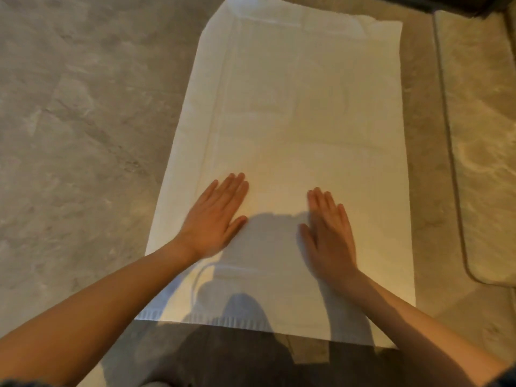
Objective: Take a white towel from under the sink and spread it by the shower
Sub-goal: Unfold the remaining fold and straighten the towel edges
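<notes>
The white towel (293,121) lies spread flat on the stone floor (83,107), its right edge near a raised stone sill (480,135). The left hand (216,217) and right hand (329,233) both rest palm-down on the towel's near half, fingers flat and wide, gripping nothing.

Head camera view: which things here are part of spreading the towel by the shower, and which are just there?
Part of the job:
white towel, laid flat on the floor
left hand, flat on the towel
right hand, flat on the towel

Just there:
grey stone floor
raised stone ledge along the towel's right side
</notes>
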